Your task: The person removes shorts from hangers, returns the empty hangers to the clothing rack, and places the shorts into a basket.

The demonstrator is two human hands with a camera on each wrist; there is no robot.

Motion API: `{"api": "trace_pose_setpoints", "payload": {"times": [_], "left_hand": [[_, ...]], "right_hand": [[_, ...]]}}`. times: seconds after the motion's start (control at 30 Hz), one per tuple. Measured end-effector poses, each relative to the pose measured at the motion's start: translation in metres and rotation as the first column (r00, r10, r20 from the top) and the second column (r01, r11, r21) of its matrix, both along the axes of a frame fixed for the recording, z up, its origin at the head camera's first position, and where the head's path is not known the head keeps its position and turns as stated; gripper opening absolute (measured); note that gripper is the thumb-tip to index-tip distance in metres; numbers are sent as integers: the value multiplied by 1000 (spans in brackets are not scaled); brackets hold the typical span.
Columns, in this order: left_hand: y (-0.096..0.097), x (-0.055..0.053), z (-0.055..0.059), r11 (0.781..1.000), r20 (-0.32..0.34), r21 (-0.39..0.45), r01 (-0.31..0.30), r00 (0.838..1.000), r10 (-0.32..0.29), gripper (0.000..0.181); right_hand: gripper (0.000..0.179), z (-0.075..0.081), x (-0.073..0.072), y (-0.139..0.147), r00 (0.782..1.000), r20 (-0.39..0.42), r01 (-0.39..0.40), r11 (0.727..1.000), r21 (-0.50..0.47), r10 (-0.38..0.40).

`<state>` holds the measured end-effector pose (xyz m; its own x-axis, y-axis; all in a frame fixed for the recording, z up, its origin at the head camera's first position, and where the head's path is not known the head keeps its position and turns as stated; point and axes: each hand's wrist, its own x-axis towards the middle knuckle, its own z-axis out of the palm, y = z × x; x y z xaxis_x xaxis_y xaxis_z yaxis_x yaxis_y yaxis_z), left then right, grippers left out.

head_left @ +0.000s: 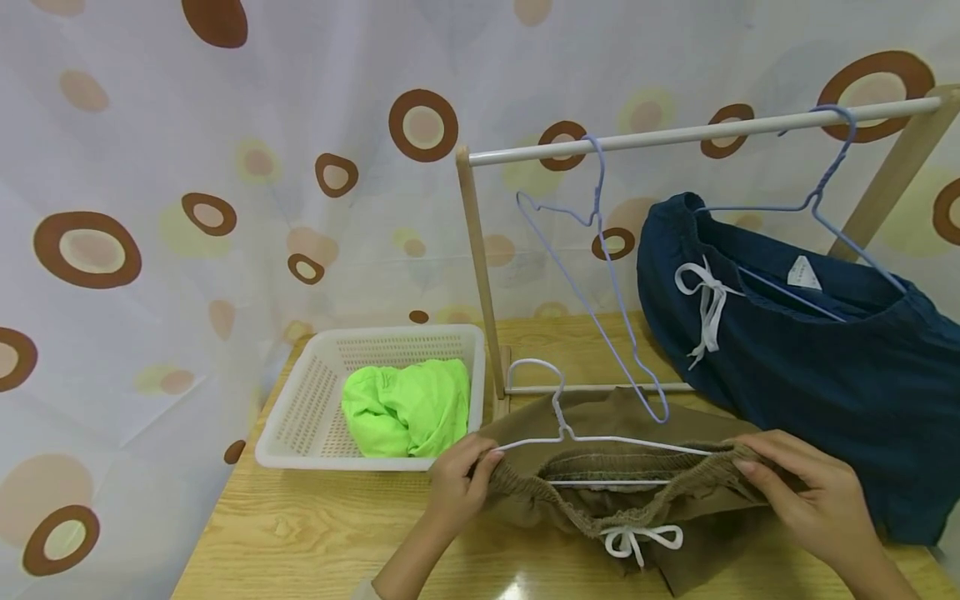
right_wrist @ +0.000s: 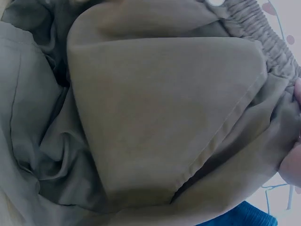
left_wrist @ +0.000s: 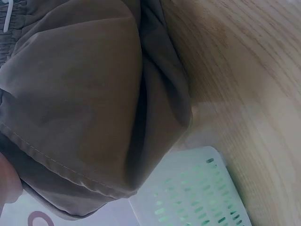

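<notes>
Olive-brown shorts (head_left: 540, 510) with an elastic waistband and a white drawstring bow (head_left: 641, 537) are held just above the table in the head view. A white wire hanger (head_left: 567, 432) sits in the waistband, its hook pointing up and away. My left hand (head_left: 456, 487) pinches the left end of the waistband against the hanger's arm. At the opposite end, my right hand (head_left: 813, 492) grips the gathered waistband between thumb and fingers. The wrist views show mostly the shorts' legs (left_wrist: 80, 94), with the right fingertips (right_wrist: 292, 162) at the edge.
Behind the shorts stands a wooden rack with a white rail (head_left: 697, 131). A bare lilac hanger (head_left: 597, 200) hangs there, and navy shorts (head_left: 780, 400) on another hanger at right. A white basket (head_left: 352, 463) holding a bright green garment (head_left: 412, 408) stands left on the wooden table (head_left: 300, 533).
</notes>
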<state>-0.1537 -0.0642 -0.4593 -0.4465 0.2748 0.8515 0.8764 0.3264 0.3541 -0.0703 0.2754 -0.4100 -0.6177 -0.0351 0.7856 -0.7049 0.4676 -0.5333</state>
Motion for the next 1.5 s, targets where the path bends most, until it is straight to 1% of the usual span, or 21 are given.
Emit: {"api": "trace_pose_setpoints", "payload": {"times": [0.1,0.2,0.27,0.37,0.5,0.63,0.73,0.83,0.87,0.9,1.0,1.07,1.13,1.17,1.2,1.23,1.27,1.3,1.37,1.47,1.5], "left_hand": [[-5,4,-2,1000,42,25,10,999,-11,29],[-10,6,-6,998,81,62,26,996,-31,24],[-13,7,-9,997,85,79,24,996,-30,20],[-17,7,-15,994,83,104,29,996,-38,14],[-22,9,-18,991,143,130,22,989,-40,7],[-26,13,-17,988,233,155,4,972,-41,10],[-29,14,-16,982,254,188,-5,966,-44,11],[-30,14,-16,977,243,214,-13,969,-40,12],[-30,14,-16,975,228,220,-10,973,-42,12],[-30,13,-15,975,219,224,-4,975,-46,12],[-28,14,-15,974,220,225,-7,975,-43,11],[-26,13,-17,975,218,219,-30,976,-19,11],[-25,13,-20,975,227,210,-72,974,23,10],[-25,13,-22,975,228,206,-88,973,39,10],[-24,13,-24,975,223,201,-99,973,53,9],[-24,13,-25,974,224,199,-104,973,58,9],[-23,13,-25,975,227,196,-108,972,62,8],[-23,14,-25,975,231,195,-109,971,63,8],[-22,14,-24,975,234,195,-109,970,62,8],[-20,15,-24,974,225,200,-111,972,64,8],[-20,15,-23,973,220,202,-113,973,67,8]], "right_hand": [[14,0,0,5,1000,12,-11,999,-49,11],[13,0,0,8,1000,28,-2,994,-109,5],[14,0,2,9,998,48,43,991,-127,-37],[18,1,5,12,989,90,125,984,-126,-115],[25,-2,6,14,979,109,187,976,-114,-175],[28,-9,5,15,973,104,223,962,-156,-208],[32,-15,5,15,953,141,292,937,-194,-267],[34,-24,8,14,912,238,385,897,-216,-334],[34,-26,9,14,904,254,400,891,-214,-344],[35,-28,9,13,899,268,406,888,-215,-346],[37,-36,8,11,915,255,370,902,-221,-313],[37,-45,5,10,920,257,356,905,-232,-296],[32,-61,1,14,915,281,358,905,-231,-290],[30,-73,-3,18,905,297,374,903,-212,-305],[27,-86,-7,23,904,304,373,903,-212,-302],[26,-96,-10,27,896,319,384,899,-209,-309],[25,-106,-14,31,903,314,370,904,-214,-295],[25,-111,-17,32,899,317,376,905,-198,-304],[24,-113,-21,29,889,340,392,893,-219,-307],[26,-96,-21,12,893,354,384,882,-273,-279],[29,-89,-20,5,884,369,397,877,-270,-287]]}}
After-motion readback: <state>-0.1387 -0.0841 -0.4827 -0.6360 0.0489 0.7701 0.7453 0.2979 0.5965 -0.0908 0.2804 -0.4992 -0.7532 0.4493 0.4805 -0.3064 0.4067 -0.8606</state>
